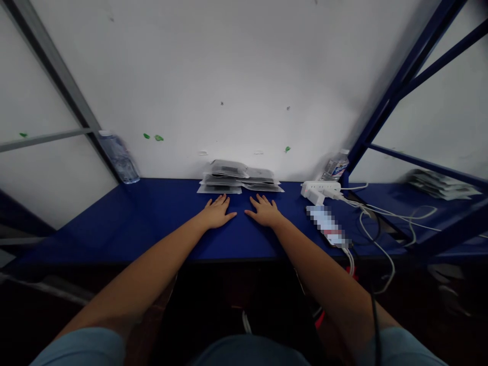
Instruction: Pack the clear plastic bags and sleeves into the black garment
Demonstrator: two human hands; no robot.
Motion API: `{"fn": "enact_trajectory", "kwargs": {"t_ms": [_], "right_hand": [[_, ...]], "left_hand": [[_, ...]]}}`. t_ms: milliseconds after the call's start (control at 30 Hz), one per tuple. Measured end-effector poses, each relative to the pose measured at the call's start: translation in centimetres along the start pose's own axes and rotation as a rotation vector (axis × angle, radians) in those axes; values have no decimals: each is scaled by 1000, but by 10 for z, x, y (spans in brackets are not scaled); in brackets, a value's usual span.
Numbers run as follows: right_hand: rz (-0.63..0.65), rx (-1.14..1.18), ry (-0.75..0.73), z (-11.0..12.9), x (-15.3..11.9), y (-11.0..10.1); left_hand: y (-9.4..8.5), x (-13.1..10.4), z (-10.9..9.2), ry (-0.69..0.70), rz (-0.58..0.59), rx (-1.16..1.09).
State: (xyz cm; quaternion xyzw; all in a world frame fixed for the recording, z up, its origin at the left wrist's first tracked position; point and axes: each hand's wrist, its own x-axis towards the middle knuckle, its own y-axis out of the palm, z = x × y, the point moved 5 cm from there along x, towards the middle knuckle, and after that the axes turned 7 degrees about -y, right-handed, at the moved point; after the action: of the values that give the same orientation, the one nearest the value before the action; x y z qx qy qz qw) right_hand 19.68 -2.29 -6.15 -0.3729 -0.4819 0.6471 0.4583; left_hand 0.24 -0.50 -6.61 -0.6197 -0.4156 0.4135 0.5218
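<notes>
My left hand (218, 212) lies flat on the blue table (152, 213), fingers spread and nothing in it. A short way to its right, my right hand (264, 209) rests the same way, palm down with the fingers apart. Just beyond both hands, against the wall, are two stacks of flat, clear plastic packets with dark contents. The left stack (224, 175) is nearest my left fingertips, and the lower right stack (261, 179) is nearest my right ones. What is inside the packets cannot be made out.
A clear bottle (121, 158) leans at the back left; another bottle (336, 165) stands at the back right. Before it lie a white power strip (322, 189), a phone (328, 226) and loose white cables (375, 244). More packets (442, 184) lie beyond the blue frame (389, 109).
</notes>
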Motion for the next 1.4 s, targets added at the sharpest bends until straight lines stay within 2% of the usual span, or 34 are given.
{"fn": "enact_trajectory", "kwargs": {"t_ms": [467,1400], "right_hand": [[48,-44,13,-3,4,5],[34,-53,11,-4,6,6]], "left_hand": [[-3,-3,-5,5,0,18],[-1,-2,-6,-29,21,67]]}}
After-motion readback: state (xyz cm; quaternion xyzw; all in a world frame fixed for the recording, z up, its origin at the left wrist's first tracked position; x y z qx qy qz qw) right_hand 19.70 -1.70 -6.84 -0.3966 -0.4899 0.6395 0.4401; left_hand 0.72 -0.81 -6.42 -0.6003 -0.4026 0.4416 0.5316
